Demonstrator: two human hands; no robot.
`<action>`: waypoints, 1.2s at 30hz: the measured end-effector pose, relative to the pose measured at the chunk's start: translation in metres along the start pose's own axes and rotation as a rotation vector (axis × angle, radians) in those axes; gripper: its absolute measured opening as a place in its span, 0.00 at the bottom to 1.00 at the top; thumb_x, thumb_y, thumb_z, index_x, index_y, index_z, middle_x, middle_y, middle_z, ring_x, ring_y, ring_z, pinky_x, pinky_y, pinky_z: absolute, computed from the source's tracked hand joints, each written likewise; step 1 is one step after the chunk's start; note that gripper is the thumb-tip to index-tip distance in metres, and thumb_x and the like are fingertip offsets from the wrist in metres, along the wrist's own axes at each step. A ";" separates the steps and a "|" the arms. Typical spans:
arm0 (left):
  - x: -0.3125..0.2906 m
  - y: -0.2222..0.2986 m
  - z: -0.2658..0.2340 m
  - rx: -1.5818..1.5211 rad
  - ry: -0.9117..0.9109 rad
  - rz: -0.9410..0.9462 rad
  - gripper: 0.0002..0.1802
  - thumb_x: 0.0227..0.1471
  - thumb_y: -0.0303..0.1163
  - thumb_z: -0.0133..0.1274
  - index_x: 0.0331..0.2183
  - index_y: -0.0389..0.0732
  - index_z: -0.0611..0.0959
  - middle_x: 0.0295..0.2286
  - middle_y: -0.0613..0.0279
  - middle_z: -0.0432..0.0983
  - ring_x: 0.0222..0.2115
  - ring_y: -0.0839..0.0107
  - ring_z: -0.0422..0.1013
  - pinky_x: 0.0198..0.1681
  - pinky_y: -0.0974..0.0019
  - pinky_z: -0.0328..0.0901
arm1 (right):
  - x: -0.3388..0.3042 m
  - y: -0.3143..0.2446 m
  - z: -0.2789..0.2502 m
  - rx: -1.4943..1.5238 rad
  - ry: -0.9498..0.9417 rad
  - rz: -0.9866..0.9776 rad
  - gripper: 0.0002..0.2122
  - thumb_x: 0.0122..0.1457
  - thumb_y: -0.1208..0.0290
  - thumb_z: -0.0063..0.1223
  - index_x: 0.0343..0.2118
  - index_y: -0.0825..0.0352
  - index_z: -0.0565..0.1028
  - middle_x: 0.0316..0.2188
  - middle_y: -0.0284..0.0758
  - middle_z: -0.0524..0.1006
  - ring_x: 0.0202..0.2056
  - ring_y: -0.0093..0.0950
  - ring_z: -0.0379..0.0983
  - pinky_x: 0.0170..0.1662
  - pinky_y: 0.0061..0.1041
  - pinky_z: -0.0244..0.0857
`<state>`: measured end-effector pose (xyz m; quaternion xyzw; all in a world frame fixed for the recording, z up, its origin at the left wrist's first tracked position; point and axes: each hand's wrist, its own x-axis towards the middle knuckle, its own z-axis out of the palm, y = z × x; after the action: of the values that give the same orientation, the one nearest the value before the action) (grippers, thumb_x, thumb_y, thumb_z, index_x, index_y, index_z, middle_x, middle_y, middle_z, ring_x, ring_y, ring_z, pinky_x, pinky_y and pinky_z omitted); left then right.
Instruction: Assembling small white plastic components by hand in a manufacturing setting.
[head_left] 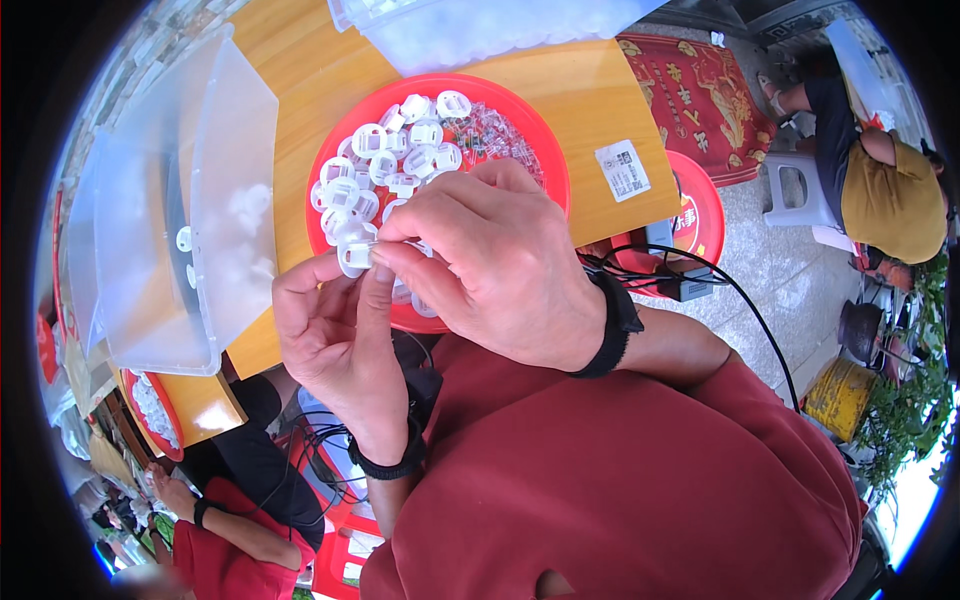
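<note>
My left hand (345, 345) grips a small round white plastic part (354, 258) between thumb and fingers, over the near left rim of a red round tray (553, 150). My right hand (510, 265) reaches across from the right, its thumb and forefinger pinched at the edge of that same part. Whatever sits in this pinch is tiny and mostly hidden by the fingertips. Inside the tray lie a heap of similar white parts (383, 165) on the left and a pile of small clear pieces (492, 135) on the right. My right hand covers the tray's near side.
A translucent plastic bin (240, 120) stands left on the wooden table (290, 60), another bin (500, 25) at the far edge. A printed label (622, 170) lies right. Black cables (740, 290) run beside my right arm. Another person (240, 530) works at lower left; someone (890, 190) sits far right.
</note>
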<state>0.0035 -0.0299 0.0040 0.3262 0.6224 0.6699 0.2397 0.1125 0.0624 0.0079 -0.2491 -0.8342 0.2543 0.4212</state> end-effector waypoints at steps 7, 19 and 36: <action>0.001 0.000 -0.004 0.042 -0.018 -0.014 0.14 0.49 0.15 0.58 0.39 0.33 0.73 0.35 0.57 0.77 0.36 0.74 0.75 0.39 0.74 0.70 | 0.003 0.007 0.001 0.144 -0.007 -0.019 0.04 0.49 0.73 0.58 0.25 0.63 0.73 0.22 0.31 0.74 0.25 0.30 0.72 0.32 0.29 0.61; 0.001 0.006 -0.006 -0.005 -0.015 -0.097 0.10 0.53 0.21 0.57 0.37 0.34 0.74 0.36 0.61 0.75 0.37 0.75 0.73 0.42 0.74 0.66 | -0.001 0.000 -0.001 0.009 0.043 -0.041 0.09 0.45 0.77 0.65 0.29 0.62 0.75 0.20 0.27 0.75 0.22 0.27 0.72 0.32 0.26 0.64; 0.003 0.005 -0.014 -0.233 -0.126 -0.235 0.08 0.57 0.24 0.52 0.40 0.36 0.74 0.35 0.63 0.75 0.36 0.79 0.71 0.46 0.73 0.66 | 0.001 -0.003 -0.005 0.050 0.023 -0.012 0.10 0.45 0.76 0.66 0.29 0.62 0.75 0.20 0.27 0.75 0.23 0.27 0.73 0.34 0.26 0.64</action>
<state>-0.0080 -0.0374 0.0088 0.2625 0.5582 0.6830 0.3912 0.1159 0.0623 0.0128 -0.2362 -0.8242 0.2695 0.4385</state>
